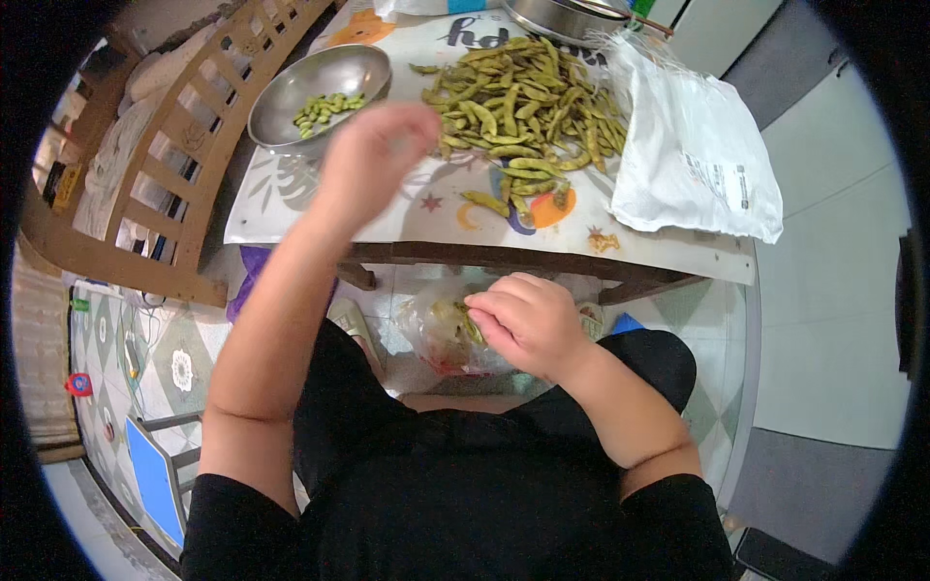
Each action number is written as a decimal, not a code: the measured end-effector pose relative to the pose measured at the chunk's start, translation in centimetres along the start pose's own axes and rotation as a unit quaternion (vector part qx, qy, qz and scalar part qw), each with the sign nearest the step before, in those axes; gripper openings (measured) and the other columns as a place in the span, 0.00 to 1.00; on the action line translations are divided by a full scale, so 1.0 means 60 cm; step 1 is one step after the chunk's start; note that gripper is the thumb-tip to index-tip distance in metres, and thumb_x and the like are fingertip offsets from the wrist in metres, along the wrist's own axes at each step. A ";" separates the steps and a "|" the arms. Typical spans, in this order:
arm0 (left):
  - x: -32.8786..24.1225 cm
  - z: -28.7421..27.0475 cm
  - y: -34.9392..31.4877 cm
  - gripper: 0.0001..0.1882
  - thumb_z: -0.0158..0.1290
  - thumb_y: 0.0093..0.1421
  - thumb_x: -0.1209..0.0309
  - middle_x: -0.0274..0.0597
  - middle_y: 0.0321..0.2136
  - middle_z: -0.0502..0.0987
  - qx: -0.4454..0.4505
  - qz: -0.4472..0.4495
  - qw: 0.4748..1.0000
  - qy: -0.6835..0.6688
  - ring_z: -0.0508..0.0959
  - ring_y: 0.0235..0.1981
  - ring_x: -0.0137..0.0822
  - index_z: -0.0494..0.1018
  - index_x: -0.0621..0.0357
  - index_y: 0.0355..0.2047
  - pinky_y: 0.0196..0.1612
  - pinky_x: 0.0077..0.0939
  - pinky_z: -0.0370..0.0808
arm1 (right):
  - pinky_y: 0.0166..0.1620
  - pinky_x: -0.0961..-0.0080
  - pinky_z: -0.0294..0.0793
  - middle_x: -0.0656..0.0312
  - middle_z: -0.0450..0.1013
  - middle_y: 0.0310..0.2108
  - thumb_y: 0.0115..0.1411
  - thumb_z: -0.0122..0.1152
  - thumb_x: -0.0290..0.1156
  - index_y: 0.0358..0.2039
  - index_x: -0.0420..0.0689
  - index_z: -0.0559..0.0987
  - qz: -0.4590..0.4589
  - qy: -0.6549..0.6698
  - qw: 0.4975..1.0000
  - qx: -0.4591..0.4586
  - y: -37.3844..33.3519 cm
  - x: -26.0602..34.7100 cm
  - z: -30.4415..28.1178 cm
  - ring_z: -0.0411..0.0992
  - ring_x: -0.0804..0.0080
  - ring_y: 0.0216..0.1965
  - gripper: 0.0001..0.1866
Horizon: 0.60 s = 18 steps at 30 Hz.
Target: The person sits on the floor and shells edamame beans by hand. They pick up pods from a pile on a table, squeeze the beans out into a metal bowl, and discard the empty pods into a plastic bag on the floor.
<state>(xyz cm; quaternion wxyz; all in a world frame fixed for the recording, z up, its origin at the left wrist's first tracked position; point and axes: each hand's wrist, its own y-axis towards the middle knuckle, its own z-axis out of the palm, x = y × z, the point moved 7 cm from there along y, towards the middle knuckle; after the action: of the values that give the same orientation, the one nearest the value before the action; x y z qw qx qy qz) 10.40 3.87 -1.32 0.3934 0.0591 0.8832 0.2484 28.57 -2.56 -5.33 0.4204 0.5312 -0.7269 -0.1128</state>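
My left hand [383, 145] is over the table between a steel bowl [276, 92] and a heap of soybean pods [528, 97]. Motion smears its fingers, so whether they hold anything does not show. Shelled green soybeans [325, 111] lie in the bottom of the bowl. Down between my knees, my right hand [533, 324] is closed, with a greenish soybean pod [472, 327] at its fingertips. Just beneath it is a clear plastic bag [426, 324] with greenish-brown scraps inside.
A white plastic bag [693, 145] lies on the table right of the pods. Behind them stands a metal pan [557, 21]. A few brown scraps [603, 240] sit near the table's front edge [668, 259]. A wooden bed rail [165, 203] is at the left.
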 end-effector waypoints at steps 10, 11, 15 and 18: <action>-0.024 0.088 -0.049 0.06 0.53 0.41 0.73 0.41 0.24 0.71 0.085 0.031 0.987 0.131 0.69 0.30 0.43 0.70 0.58 0.21 0.34 0.31 0.66 | 0.24 0.72 0.66 0.62 0.65 0.19 0.43 0.55 0.29 0.23 0.45 0.72 0.023 -0.015 1.000 0.006 -0.008 -0.009 -0.007 0.66 0.65 0.22 0.05; -0.028 0.085 -0.058 0.06 0.54 0.41 0.73 0.41 0.23 0.71 0.091 -0.002 0.988 0.124 0.69 0.29 0.43 0.70 0.58 0.22 0.33 0.31 0.66 | 0.24 0.72 0.66 0.62 0.65 0.20 0.43 0.55 0.28 0.24 0.45 0.72 0.026 -0.030 0.999 -0.034 -0.009 -0.012 -0.018 0.66 0.65 0.22 0.05; -0.091 0.059 -0.115 0.06 0.54 0.40 0.75 0.42 0.20 0.71 0.046 0.067 0.992 0.101 0.70 0.26 0.43 0.70 0.59 0.22 0.31 0.30 0.67 | 0.28 0.73 0.66 0.62 0.65 0.24 0.42 0.57 0.27 0.28 0.44 0.72 0.049 -0.095 0.987 -0.120 -0.004 -0.014 -0.051 0.66 0.65 0.26 0.10; -0.080 0.065 -0.154 0.07 0.54 0.40 0.79 0.40 0.22 0.71 0.044 -0.007 0.998 -0.033 0.71 0.25 0.38 0.70 0.60 0.22 0.30 0.24 0.67 | 0.28 0.73 0.66 0.60 0.66 0.24 0.43 0.56 0.28 0.28 0.43 0.73 0.105 -0.062 0.990 -0.071 -0.010 -0.034 -0.026 0.66 0.63 0.26 0.09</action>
<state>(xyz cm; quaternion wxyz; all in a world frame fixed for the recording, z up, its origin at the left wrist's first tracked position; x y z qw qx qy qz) 17.36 -4.06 -4.82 0.4210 0.0787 0.8802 0.2045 30.28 -0.62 -5.75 0.4209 0.4124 -0.7936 -0.1516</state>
